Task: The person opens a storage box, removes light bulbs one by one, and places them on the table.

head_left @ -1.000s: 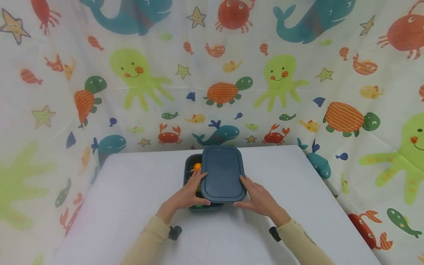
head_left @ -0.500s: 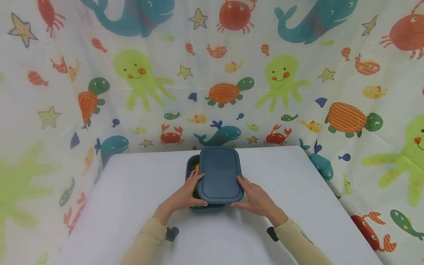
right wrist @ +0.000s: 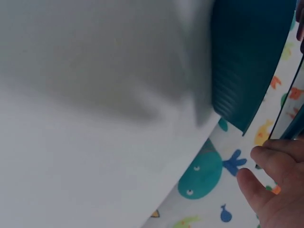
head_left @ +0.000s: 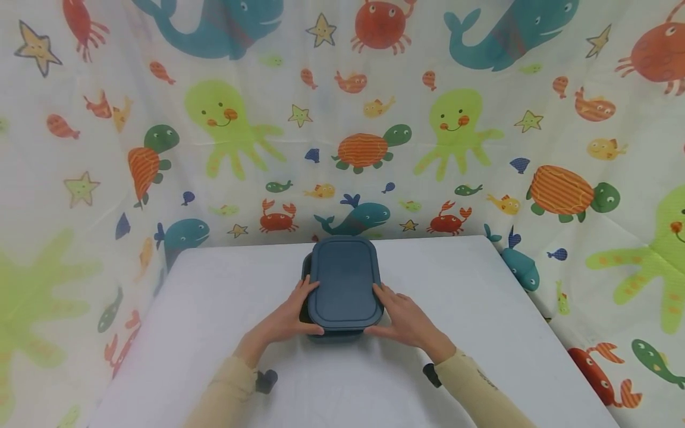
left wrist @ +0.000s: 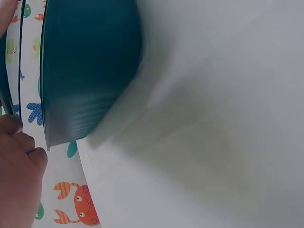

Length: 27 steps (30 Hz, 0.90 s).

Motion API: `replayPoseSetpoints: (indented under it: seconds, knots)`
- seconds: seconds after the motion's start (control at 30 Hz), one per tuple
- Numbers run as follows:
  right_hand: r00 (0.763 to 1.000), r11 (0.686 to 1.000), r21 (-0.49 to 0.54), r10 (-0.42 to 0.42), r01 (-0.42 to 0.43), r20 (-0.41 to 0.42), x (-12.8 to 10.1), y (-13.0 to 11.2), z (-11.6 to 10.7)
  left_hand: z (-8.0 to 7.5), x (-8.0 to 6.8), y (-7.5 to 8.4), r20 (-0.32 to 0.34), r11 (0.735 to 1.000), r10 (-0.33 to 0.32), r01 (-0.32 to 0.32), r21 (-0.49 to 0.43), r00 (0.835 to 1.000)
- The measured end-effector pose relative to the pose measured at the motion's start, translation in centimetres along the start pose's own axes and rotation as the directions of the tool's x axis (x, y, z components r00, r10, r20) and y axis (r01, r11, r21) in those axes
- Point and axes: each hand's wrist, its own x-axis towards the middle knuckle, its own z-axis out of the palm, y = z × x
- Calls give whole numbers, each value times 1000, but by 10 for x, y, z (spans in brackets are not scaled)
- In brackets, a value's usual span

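Observation:
Both hands hold a dark blue rectangular lid (head_left: 345, 282) by its long sides, the left hand (head_left: 289, 312) at its left edge and the right hand (head_left: 404, 318) at its right. Beneath it stands a matching box (head_left: 334, 337), its rim showing along the left side and its wall at the front. The left wrist view shows a gap between the box (left wrist: 90, 61) and the lid's edge (left wrist: 4, 90). The same gap appears in the right wrist view, between the box wall (right wrist: 249, 61) and the lid (right wrist: 297, 124). The lid hides the inside of the box.
The box stands toward the back of a white table (head_left: 225, 279). Behind and beside the table hangs a curtain (head_left: 321, 83) printed with sea animals. Dark wrist cameras (head_left: 266, 381) sit by beige sleeves (head_left: 222, 389).
Both hands have carried the lid leftward over the box. The orange ball and other coloured things that showed inside the box are now covered from the head view.

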Motion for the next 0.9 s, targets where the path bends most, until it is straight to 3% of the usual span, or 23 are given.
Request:
replayPoseSetpoints:
  seconds: [0.9]
  knots:
    - [976,975,-32,-219,219,19,26,-43,8,-31,-42,-40,-52,998,-19,22,56,998]
